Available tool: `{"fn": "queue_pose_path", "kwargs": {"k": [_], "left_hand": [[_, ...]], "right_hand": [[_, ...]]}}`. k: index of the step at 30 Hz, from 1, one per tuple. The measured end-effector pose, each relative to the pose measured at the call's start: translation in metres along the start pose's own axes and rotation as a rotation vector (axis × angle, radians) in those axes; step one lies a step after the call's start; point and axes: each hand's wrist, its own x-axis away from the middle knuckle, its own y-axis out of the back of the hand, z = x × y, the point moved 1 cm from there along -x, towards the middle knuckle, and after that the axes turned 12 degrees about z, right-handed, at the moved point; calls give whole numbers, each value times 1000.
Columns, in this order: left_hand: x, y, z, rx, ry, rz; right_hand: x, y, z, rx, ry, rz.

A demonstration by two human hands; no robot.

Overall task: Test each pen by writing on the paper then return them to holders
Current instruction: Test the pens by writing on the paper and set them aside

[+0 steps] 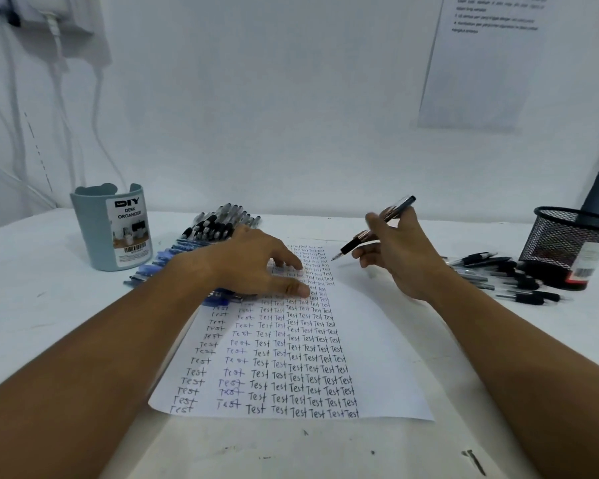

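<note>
Pale blue-grey plastic desk organizer [113, 229] at 10 o'clock; black wire-mesh pen holder [567, 242] at 3; white paper sheet [388, 347], columns of black and blue "Test"; black-and-rose-gold pen [370, 229].

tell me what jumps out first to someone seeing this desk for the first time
The sheet of paper in the middle, packed with columns of the handwritten word "Test", draws the eye first. Above it the right hand holds a pen tip-down over the upper right of the page, while the left hand rests flat on the sheet. Loose pens lie heaped at the left by a blue desk organizer.
</note>
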Motion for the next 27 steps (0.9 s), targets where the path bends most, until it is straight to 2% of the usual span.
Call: {"fn": "queue_pose_path", "kwargs": {"k": [3, 12, 17, 27], "left_hand": [[-2, -1, 3, 18, -25, -76], [-4, 0, 5, -8, -54, -225], [-4, 1, 4, -7, -78, -305], [-10, 0, -5, -44, -122, -334]], "right_hand": [[1, 3, 3, -72, -16, -25], [-2, 9, 2, -33, 23, -68], [1, 11, 4, -23, 106, -102], [5, -1, 6, -125, 124, 40]]}}
